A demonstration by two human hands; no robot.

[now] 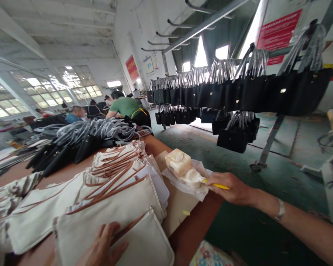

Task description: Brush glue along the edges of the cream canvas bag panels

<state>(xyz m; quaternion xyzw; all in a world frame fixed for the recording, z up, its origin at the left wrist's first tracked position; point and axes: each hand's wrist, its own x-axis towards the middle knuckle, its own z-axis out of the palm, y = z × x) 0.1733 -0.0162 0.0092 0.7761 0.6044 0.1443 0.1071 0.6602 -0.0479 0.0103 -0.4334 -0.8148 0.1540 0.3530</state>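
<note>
My right hand [230, 187] is closed round a slim yellow-handled tool [221, 186]. Its working end meets a lumpy whitish mass [192, 178] beside a caked, cream-coloured container [179, 162], and the mass hides what kind of tip it has. Both rest on white paper [201, 194] at the table's right edge. My left hand [107, 242], fingers apart, lies on the cream fabric pieces with brown trim at the front. Under its fingers is one cream piece [100, 207], and a smaller cream piece [147, 240] lies just to its right.
Stacked cream pieces [44, 207] with brown straps cover the table's left side. Black bags [86, 147] with wrapped handles lie behind them. On the right, a wheeled rack [272, 140] carries rows of black bags [246, 92]. A person in green [126, 107] bends over farther back.
</note>
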